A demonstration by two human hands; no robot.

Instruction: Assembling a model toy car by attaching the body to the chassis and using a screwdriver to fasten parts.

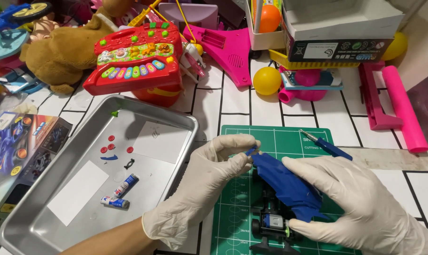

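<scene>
Both hands wear white gloves over a green cutting mat. My right hand grips a blue toy car body shell tilted above a black toy car chassis with a small motor. The fingers of my left hand pinch the shell's front tip. A blue-handled screwdriver lies on the mat just beyond my right hand.
A metal tray at the left holds two batteries, small red parts and a blue piece. A toy car box lies left of it. Toys crowd the back: a red keyboard, brown plush, pink guitar, yellow balls, boxes.
</scene>
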